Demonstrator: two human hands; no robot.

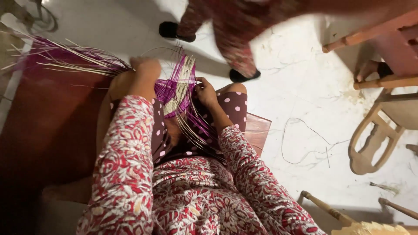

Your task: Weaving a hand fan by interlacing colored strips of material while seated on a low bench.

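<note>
Woven purple-and-straw piece (176,89) sits on my lap betw. both hands. Left hand (146,69) closed on its edge, right hand (205,91) pinching strands. Looks light, springy; I'd grip the woven part, not loose ends.

Long sleeves (126,174) in red, white and cream floral print — same cloth across the top (196,200). Below, maroon fabric (233,104) with pink polka dots over the knees. Bare left hand (146,69) and right hand (205,92) — no rings or bands visible.
</note>
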